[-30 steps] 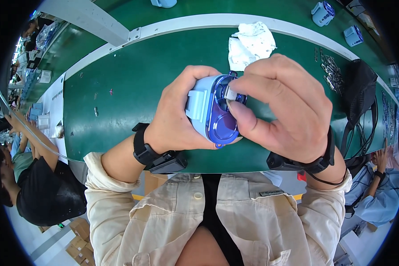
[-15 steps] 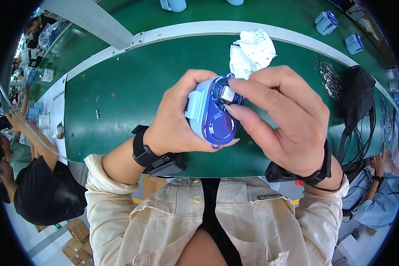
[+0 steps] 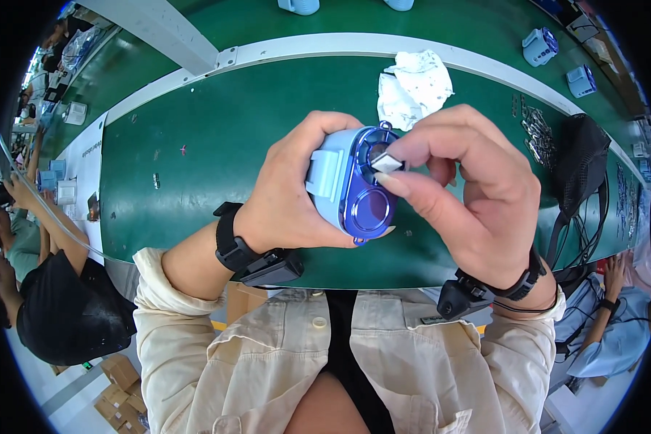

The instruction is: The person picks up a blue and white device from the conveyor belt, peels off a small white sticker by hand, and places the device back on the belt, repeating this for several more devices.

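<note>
My left hand (image 3: 278, 184) is wrapped round a light-blue plastic device (image 3: 327, 172) with a glossy blue-purple face, above the green table. A round opening sits in the upper part of that face, with a round dark disc (image 3: 372, 210) below it. Between the thumb and forefinger of my right hand (image 3: 488, 192) is a small silvery-white square block (image 3: 387, 163), tilted in front of the opening. Whether the block still touches the device, I cannot tell. The other fingers of my right hand are curled.
Crumpled white paper (image 3: 416, 87) lies beyond my hands. To the right are a pile of small metal parts (image 3: 539, 137) and a black mesh bag (image 3: 582, 159) with cords. Light-blue devices (image 3: 539, 47) stand past the white rail (image 3: 325, 45). Other people sit at both sides.
The small block has come outward from the round opening and tilted between my right fingers, which have curled more. The device has shifted slightly to the right with my left hand still round it.
</note>
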Available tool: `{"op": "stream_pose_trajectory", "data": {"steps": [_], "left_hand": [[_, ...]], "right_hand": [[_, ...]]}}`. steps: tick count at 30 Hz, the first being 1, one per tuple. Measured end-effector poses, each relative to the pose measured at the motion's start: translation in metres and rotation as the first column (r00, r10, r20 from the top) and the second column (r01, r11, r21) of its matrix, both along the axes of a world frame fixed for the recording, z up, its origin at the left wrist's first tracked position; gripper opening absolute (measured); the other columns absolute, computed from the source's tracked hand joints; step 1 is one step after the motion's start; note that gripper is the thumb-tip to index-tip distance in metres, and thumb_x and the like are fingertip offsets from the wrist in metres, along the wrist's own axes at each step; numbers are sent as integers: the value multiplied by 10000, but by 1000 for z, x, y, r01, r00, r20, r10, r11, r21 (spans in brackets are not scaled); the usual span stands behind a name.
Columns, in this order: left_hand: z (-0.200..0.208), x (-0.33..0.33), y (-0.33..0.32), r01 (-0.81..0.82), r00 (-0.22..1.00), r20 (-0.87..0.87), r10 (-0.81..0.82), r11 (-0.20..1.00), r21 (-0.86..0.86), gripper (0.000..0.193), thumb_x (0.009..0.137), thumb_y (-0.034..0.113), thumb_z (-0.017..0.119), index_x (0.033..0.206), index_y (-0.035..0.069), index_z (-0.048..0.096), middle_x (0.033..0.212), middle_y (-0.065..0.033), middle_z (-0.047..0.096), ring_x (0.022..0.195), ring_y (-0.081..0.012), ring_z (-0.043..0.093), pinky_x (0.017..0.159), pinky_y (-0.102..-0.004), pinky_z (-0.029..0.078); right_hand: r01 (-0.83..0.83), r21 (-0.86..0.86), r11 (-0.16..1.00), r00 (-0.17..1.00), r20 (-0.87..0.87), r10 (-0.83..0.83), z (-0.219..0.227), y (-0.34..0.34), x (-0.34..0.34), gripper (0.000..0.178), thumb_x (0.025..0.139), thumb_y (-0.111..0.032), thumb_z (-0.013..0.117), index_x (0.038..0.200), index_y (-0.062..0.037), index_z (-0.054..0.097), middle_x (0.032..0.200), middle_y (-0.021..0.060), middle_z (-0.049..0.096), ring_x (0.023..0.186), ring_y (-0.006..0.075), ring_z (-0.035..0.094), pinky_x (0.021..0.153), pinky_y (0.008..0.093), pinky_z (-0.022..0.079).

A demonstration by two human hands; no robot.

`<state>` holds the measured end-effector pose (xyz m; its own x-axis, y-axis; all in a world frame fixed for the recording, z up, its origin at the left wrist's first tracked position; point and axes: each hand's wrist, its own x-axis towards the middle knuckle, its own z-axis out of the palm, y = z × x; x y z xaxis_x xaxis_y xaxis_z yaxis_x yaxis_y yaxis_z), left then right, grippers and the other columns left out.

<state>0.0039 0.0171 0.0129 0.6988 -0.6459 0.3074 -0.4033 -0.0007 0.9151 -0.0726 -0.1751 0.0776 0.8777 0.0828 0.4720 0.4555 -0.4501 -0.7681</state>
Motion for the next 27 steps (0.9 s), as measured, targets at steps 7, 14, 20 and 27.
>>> {"op": "stream_pose_trajectory", "data": {"steps": [7, 14, 20, 27], "left_hand": [[2, 3, 3, 43, 993, 111, -48, 998, 53, 831, 481, 267, 919, 1177, 46, 521, 1060, -91, 621, 932, -206, 631, 821, -311, 501], [12, 6, 0, 179, 955, 208, -213, 969, 168, 868, 506, 257, 947, 1215, 35, 499, 1065, -73, 604, 940, -155, 612, 828, -290, 488], [4, 2, 3, 195, 967, 147, -207, 977, 90, 888, 502, 270, 946, 1222, 19, 489, 1056, -83, 608, 914, -158, 615, 800, -282, 488], [3, 2, 2, 206, 961, 162, -222, 972, 108, 902, 499, 269, 948, 1225, 7, 481, 1053, -91, 608, 898, -157, 614, 787, -281, 489]], "right_hand": [[-151, -68, 986, 988, 5, 152, 5, -14, 12, 100, 811, 38, 687, 898, 27, 639, 881, 84, 606, 707, 112, 542, 598, 218, 416], [-268, -63, 961, 915, -329, 233, 23, -29, 7, 81, 826, 66, 648, 902, 52, 624, 896, 81, 586, 735, 104, 531, 628, 215, 405], [-237, 117, 965, 877, -401, 264, 18, -24, 5, 61, 840, 71, 633, 898, 60, 620, 900, 82, 576, 749, 106, 525, 643, 212, 400], [-210, 100, 973, 862, -452, 232, 16, -28, 2, 42, 847, 67, 631, 887, 57, 624, 886, 76, 581, 740, 96, 524, 634, 215, 395]]}}
